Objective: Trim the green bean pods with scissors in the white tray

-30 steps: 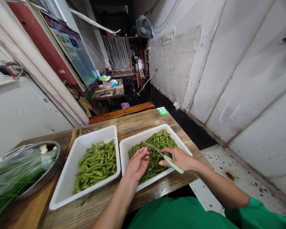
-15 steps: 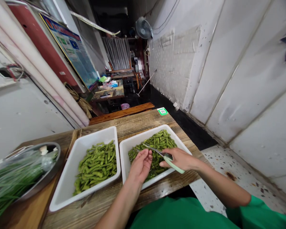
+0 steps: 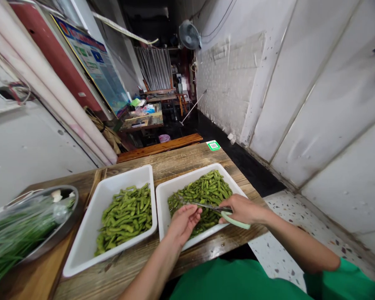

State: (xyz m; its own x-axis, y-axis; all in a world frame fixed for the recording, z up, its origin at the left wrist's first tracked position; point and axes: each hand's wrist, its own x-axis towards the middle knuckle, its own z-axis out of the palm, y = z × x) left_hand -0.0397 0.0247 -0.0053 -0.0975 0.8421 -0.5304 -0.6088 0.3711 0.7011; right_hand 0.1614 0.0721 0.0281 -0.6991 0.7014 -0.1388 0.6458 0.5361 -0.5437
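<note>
My right hand point(image 3: 245, 209) is wrapped round the pale green handles of a pair of scissors point(image 3: 211, 206). The blades point left over the right white tray point(image 3: 164, 223), which holds many green soybean pods point(image 3: 211, 187). Right by the blade tips, my left hand point(image 3: 184, 223) is closed in a pinch above the same tray. Whatever sits between its fingertips is too small to make out. To the left, a second white tray point(image 3: 78, 256) holds more green pods point(image 3: 128, 218).
Both trays stand on a wooden table point(image 3: 175, 164). At far left a metal bowl point(image 3: 71, 216) holds long green stalks point(image 3: 25, 229) in clear plastic. A QR code card point(image 3: 213, 145) lies at the far table corner, with a wooden bench point(image 3: 162, 146) beyond.
My right hand has moved slightly right, turning the scissors flatter, and the blades now look closer together. The blade tips have come down to my left fingertips, which have barely shifted.
</note>
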